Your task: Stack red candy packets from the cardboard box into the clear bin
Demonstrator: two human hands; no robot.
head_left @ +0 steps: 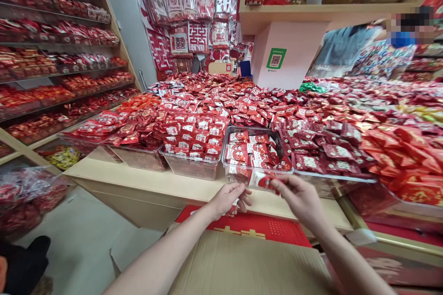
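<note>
Both hands are close together at the front of a clear plastic bin partly filled with small red and white candy packets. My left hand is curled, palm inward, around a red and white packet that shows only in part between its fingers. Thumb and fingers of my right hand pinch the edge of another red and white packet just before the bin's front wall. Left of it stands a fuller bin with packets in neat rows. On the right, dark red packets fill a neighbouring bin.
A brown cardboard box and a red printed box are below my hands. Shelves of red packets line the left wall. A white pillar with a QR code rises behind the heaps. People stand at the far right.
</note>
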